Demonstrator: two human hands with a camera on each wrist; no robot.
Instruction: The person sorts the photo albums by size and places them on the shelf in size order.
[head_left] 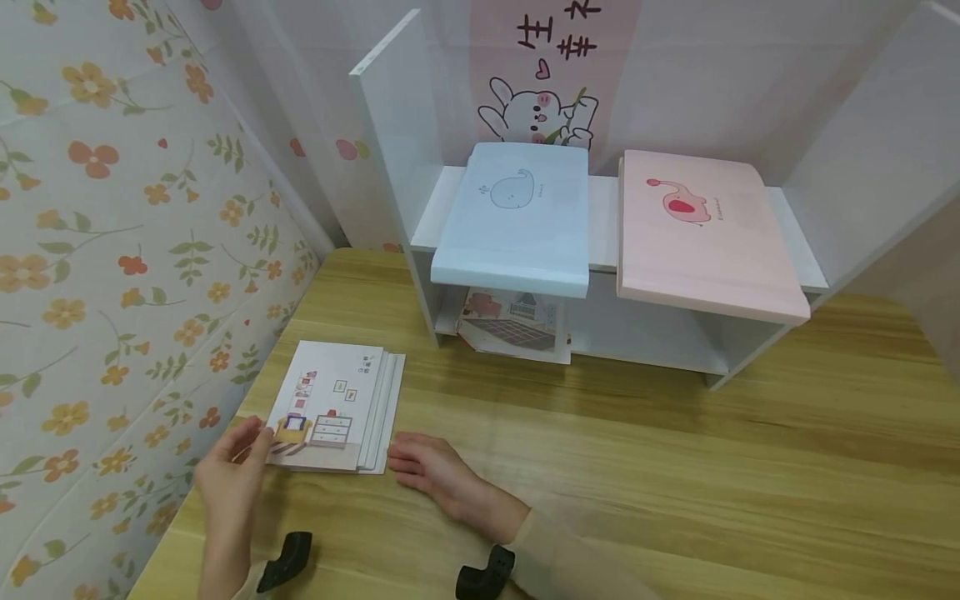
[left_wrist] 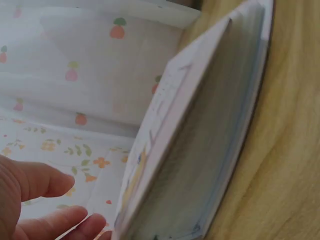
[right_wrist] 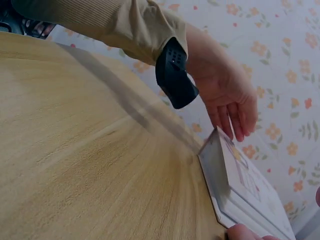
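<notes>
A small stack of white books [head_left: 326, 408] lies flat on the wooden table, its top cover printed with a yellow armchair and a drawer cabinet. My left hand [head_left: 236, 458] is at the stack's left edge, thumb and fingers apart, as the left wrist view also shows beside the book pages [left_wrist: 200, 145]. Whether its fingertips touch the cover I cannot tell. On the opposite side, my right hand [head_left: 435, 471] lies with fingers extended against or very near the stack's right edge. In the right wrist view only its fingertips [right_wrist: 242, 232] show, by the lower book.
A white shelf [head_left: 645, 325] stands at the back, with tall side panels. On top rest a light blue whale-print book [head_left: 517, 221] and a pink elephant-print book [head_left: 697, 242], both overhanging the front. An illustrated book [head_left: 513, 325] sits in the lower compartment. A floral curtain [head_left: 97, 250] borders the left.
</notes>
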